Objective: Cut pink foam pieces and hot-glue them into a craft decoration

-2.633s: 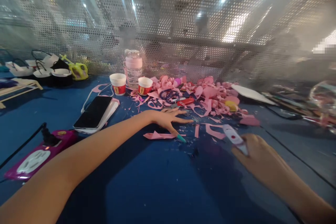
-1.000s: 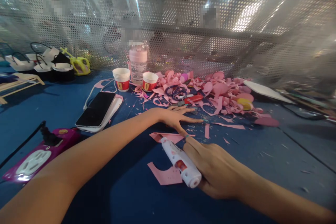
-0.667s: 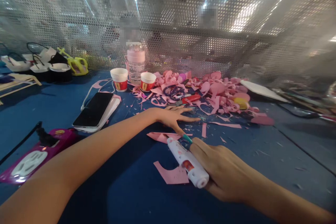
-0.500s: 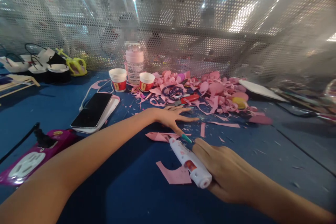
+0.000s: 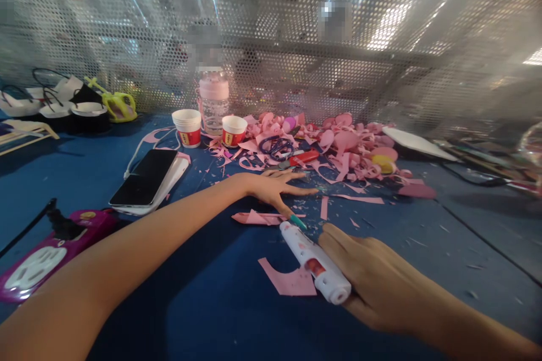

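Observation:
My right hand (image 5: 372,276) is closed around a white glue gun (image 5: 315,262) with a reddish patch on its side; its front end points left and away from me. Below the barrel is a pink piece of paper or foam (image 5: 288,279) with a curved cut-out; whether it touches the glue gun cannot be made out. My left hand (image 5: 277,189) is spread with its fingers apart, low over the blue table (image 5: 203,293), its green-nailed thumb near the glue gun's front end. Just under that hand lies a folded pink strip (image 5: 256,218).
Beyond my hands are a heap of pink scraps (image 5: 347,144), a red-handled cutter (image 5: 302,158), paper cups (image 5: 187,127) and a bottle (image 5: 214,101). At left are a phone (image 5: 146,177) and a magenta power strip (image 5: 38,268). A perforated metal screen (image 5: 271,56) closes off the back.
My right hand and the glue gun have shifted slightly right, away from the folded strip. The cut-out pink piece has moved right with them. My left hand stays spread in nearly the same place.

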Demonstrator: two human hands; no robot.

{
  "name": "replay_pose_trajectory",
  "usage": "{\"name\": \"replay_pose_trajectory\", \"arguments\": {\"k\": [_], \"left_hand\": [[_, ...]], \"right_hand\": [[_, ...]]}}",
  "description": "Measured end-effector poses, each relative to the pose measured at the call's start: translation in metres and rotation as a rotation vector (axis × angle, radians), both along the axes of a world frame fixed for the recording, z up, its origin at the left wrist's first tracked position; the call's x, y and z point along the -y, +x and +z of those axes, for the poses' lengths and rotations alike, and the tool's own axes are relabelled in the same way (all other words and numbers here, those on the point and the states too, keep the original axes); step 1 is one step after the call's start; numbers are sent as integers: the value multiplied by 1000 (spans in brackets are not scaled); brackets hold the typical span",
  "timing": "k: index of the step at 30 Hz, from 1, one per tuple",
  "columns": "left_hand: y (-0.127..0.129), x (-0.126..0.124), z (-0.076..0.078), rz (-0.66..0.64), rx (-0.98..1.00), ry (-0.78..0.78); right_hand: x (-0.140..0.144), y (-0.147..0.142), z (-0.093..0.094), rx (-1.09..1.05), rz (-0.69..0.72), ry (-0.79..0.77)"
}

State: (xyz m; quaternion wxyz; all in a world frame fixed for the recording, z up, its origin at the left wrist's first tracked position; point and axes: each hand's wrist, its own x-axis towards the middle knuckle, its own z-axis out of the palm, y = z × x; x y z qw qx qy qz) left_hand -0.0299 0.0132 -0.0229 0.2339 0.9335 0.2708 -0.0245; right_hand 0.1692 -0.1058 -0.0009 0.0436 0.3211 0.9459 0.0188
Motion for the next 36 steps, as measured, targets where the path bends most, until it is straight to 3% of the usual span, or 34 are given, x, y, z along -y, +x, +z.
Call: {"name": "replay_pose_trajectory", "arguments": {"k": [9, 14, 17, 20, 22, 27, 29, 32, 36], "left_hand": [[1, 2, 1, 1, -18, 19], [1, 1, 0, 0, -22, 20], [1, 0, 0, -5, -25, 15], [2, 0, 0, 2, -33, 9], [2, 1, 1, 11, -34, 3], [1, 1, -1, 37, -16, 8], [1, 0, -4, 51, -10, 7], [1, -1, -6, 52, 1, 15], [2, 0, -5, 43, 11, 26]], "right_hand": [[5, 21, 5, -197, 190, 138], [-3, 68, 4, -181, -43, 529], [-17, 95, -9, -22, -301, 652], [-31, 110, -20, 71, -506, 520], [-35, 112, -21, 81, -554, 447], [-16, 88, -1, 23, -515, 450], [-1, 68, 5, -82, -428, 401], [17, 32, 4, -226, -327, 159], [17, -3, -12, -373, -311, -70]]}}
